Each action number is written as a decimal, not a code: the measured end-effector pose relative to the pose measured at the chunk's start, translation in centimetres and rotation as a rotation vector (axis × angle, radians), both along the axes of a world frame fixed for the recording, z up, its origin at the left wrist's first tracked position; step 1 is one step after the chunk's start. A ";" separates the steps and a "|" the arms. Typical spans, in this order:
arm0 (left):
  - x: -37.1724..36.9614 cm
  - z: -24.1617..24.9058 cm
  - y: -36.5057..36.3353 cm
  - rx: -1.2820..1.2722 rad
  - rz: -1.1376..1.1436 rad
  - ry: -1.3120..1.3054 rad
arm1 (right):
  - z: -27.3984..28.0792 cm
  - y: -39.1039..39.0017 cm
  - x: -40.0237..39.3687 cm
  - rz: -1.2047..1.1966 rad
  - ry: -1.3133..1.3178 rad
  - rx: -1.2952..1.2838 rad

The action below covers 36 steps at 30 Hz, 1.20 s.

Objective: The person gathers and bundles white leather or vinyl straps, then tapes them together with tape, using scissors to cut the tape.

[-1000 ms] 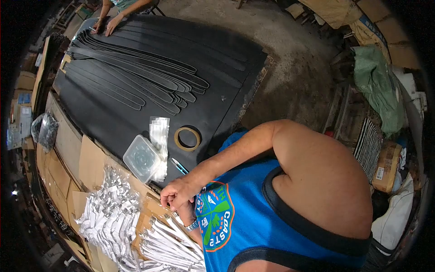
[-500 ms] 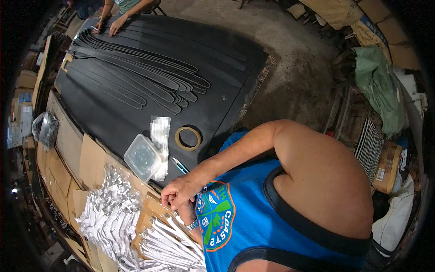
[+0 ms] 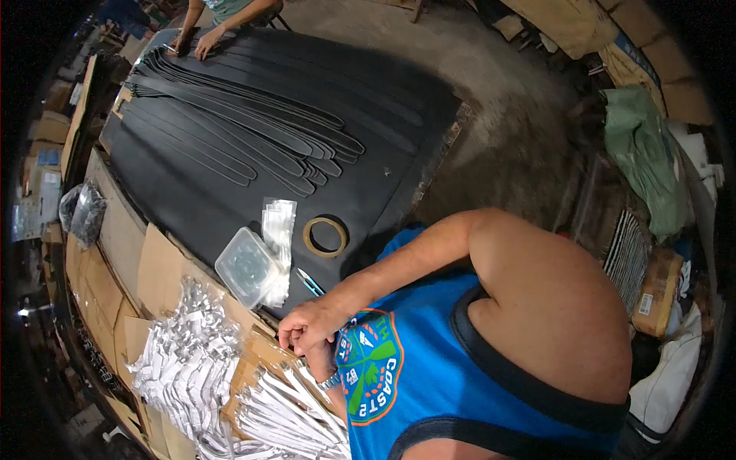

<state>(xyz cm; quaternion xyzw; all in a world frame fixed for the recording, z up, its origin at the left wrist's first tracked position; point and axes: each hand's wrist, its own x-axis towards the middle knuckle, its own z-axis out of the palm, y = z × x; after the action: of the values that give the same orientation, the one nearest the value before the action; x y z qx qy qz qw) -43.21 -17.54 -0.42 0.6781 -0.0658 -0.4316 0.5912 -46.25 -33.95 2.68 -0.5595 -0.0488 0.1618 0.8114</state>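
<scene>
My right hand (image 3: 307, 326) hovers with its fingers curled at the near edge of the black table (image 3: 199, 207), and nothing shows in it. Just below it is my left hand (image 3: 317, 359), wearing a wristwatch and mostly hidden by the right hand and my blue shirt. Under both hands lie cardboard and heaps of white packets (image 3: 184, 360). A blue-handled tool (image 3: 309, 282) lies closest to my right hand. Beyond it are a clear lidded plastic box (image 3: 247, 268), a stack of clear bags (image 3: 277, 226) and a roll of tape (image 3: 324, 236).
Several long black belts (image 3: 230, 130) lie fanned across the far half of the table. Another person's hands (image 3: 203, 42) rest on their far ends. A dark bag (image 3: 80, 215) sits at the left edge. Concrete floor, sacks and boxes fill the right side.
The view has drifted slightly, so the table contents sit a little lower and to the right. The other person's hands shifted along the belt ends. My own hands have barely moved.
</scene>
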 end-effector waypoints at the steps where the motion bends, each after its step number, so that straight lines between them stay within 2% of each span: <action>1: 0.1 0.0 -0.1 -0.003 -0.001 -0.003 | -0.3 0.2 0.1 -0.002 -0.001 0.016; 22: -0.1 0.3 -0.8 -0.017 -0.011 -0.030 | 1.6 -1.2 -0.5 0.088 0.022 0.013; 36: 0.3 0.5 -1.3 -0.043 0.002 -0.044 | 0.7 -1.0 -0.2 0.105 0.009 0.005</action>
<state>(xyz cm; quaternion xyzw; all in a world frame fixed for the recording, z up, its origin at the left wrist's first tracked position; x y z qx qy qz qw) -42.88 -18.81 0.10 0.6747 -0.0873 -0.4144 0.6045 -46.48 -34.91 3.39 -0.5533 -0.0750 0.2064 0.8035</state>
